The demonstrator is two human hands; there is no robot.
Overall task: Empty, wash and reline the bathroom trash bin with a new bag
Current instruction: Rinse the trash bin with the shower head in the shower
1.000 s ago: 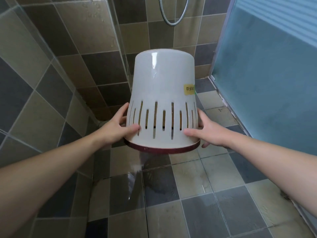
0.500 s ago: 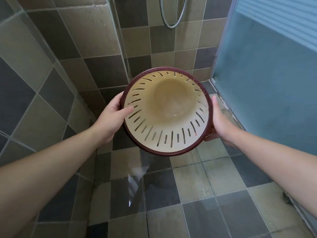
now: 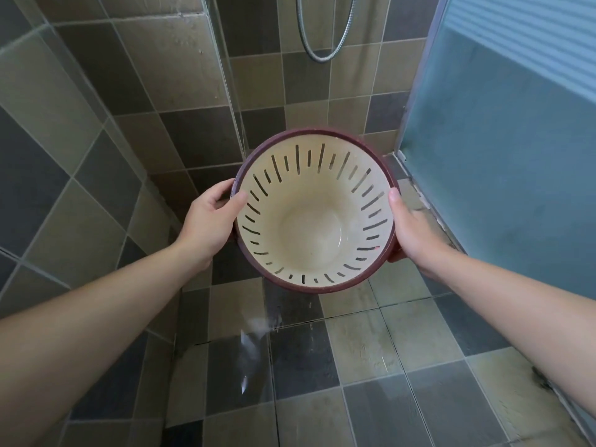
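**Washed bin turned mouth-up over the shower floor**

A round cream plastic trash bin with a dark red rim and slotted walls (image 3: 314,217) is held at the centre of the frame, above the wet grey-and-beige floor tiles (image 3: 364,346). A second ago it hung upside down, its base towards the camera and a yellow label showing on its side; half a second ago it was tipped with its mouth facing the lens. Now the mouth faces upward and the label is hidden, so no writing can be read. The left hand (image 3: 206,224) grips the rim at centre left, thumb hooked inside; the right hand (image 3: 411,232) clasps the opposite rim, thumb along its edge. A metal shower hose (image 3: 317,56) loops at upper centre, a frosted blue glass door (image 3: 503,162) fills the right, and a clear glass panel edge (image 3: 230,101) runs down behind the bin.
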